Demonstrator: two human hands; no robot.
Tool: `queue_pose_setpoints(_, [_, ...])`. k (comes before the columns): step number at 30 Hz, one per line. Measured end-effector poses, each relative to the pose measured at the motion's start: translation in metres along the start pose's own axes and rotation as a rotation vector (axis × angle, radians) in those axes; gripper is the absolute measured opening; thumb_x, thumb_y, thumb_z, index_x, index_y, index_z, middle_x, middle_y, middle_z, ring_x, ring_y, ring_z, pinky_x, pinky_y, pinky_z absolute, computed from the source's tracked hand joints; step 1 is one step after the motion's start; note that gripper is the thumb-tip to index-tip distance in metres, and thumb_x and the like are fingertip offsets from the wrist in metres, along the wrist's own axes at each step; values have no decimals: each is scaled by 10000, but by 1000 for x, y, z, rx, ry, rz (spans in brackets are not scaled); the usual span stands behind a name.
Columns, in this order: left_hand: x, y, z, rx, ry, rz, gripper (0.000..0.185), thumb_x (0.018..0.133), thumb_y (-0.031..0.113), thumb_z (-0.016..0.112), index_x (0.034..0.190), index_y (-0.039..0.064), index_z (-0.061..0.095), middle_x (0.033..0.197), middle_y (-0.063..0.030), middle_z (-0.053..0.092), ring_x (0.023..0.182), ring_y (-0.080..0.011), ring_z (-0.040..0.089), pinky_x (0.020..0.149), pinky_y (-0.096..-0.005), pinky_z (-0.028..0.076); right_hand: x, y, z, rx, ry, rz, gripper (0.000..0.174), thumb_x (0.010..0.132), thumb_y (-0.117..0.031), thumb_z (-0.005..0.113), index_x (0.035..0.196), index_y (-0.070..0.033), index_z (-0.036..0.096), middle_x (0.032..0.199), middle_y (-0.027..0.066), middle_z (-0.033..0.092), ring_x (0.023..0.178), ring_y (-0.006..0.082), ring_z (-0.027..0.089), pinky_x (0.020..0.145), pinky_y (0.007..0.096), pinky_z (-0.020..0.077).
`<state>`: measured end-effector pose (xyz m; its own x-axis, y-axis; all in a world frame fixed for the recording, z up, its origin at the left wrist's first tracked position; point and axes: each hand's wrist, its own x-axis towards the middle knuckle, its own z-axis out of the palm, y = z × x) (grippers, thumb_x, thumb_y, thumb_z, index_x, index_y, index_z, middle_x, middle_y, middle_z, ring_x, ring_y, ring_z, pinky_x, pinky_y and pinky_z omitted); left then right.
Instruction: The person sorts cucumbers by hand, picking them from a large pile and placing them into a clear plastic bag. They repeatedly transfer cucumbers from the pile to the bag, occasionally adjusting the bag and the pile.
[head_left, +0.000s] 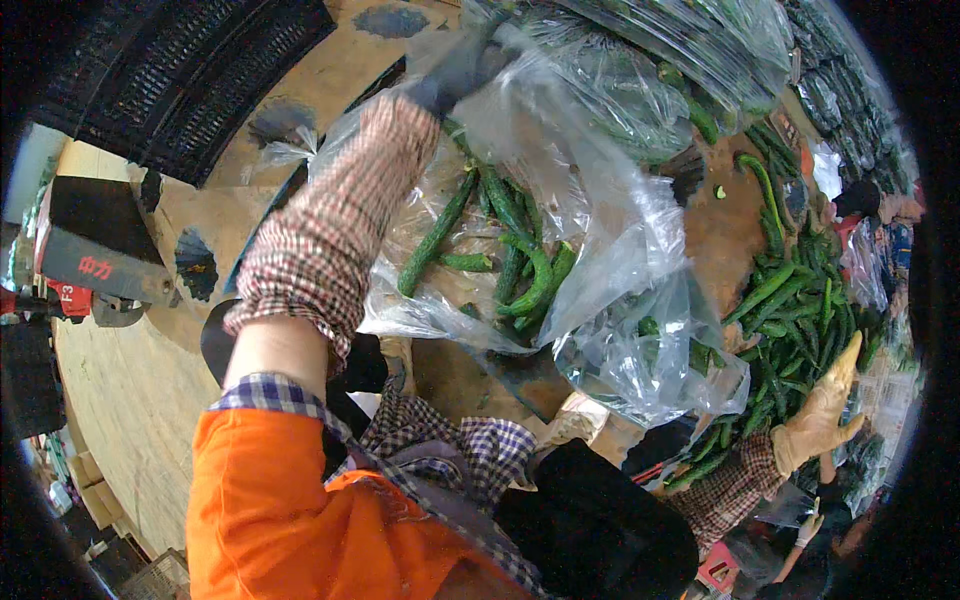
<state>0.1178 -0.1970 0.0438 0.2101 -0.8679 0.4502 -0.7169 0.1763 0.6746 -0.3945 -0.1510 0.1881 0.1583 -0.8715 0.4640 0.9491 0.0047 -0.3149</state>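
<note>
My left hand, in a dark glove and blurred by motion, is at the top of a clear plastic bag; its fingers cannot be made out. Several green cucumbers, some curved, lie under and among the clear film in front of me. My right hand, in a tan glove, is held out at the right with fingers apart and nothing in it. Beside it lies a large heap of cucumbers. Another clear bag with green produce inside lies between the hands.
Stacked black plastic crates stand at upper left. Large wrapped bags of green produce lie at the top. A grey and red machine part is at far left. Other people, one with a gloved hand, are at lower right.
</note>
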Motion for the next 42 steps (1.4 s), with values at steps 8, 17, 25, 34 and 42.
queue_pose_setpoints(8, [-54, 52, -13, 280, -251, -338, 287, 840, 276, 522, 921, 37, 657, 862, -222, 641, 721, -358, 629, 655, -449, 495, -61, 119, 22, -1136, -63, 750, 430, 885, -236, 520, 1166, 90, 526, 999, 214, 644, 770, 225, 638, 739, 349, 517])
queue_pose_setpoints(17, [-171, -36, 154, 160, -428, -597, 416, 826, 393, 566, 1021, 30, 627, 1060, -232, 602, 1004, -351, 583, 868, -413, 458, -84, 152, 13, -951, 28, 1052, 364, 935, -238, 499, 1178, 30, 541, 1009, 145, 648, 859, 167, 616, 802, 282, 478])
queue_pose_setpoints(25, [-149, -19, 61, 92, -363, -708, 267, 889, 239, 550, 1068, 45, 592, 1041, -72, 613, 913, -212, 566, 859, -350, 438, -94, 148, -11, -939, 99, 1088, 362, 930, -219, 489, 1169, 50, 529, 969, 144, 654, 826, 159, 608, 806, 292, 472])
queue_pose_setpoints(34, [-78, -107, 88, 660, -566, -493, 284, 872, 250, 563, 1058, 39, 600, 1004, -95, 622, 894, -233, 580, 831, -362, 448, -121, 140, -40, -758, 33, 1041, 393, 961, -261, 469, 1276, -25, 472, 1067, 120, 607, 929, 165, 578, 843, 309, 455])
queue_pose_setpoints(42, [-69, -128, 48, 560, -621, -482, 299, 857, 259, 575, 1050, 33, 607, 971, -115, 630, 878, -251, 592, 806, -373, 456, -127, 129, -38, -856, 20, 1020, 410, 973, -299, 434, 1272, -22, 469, 1052, 118, 611, 930, 165, 578, 848, 301, 453])
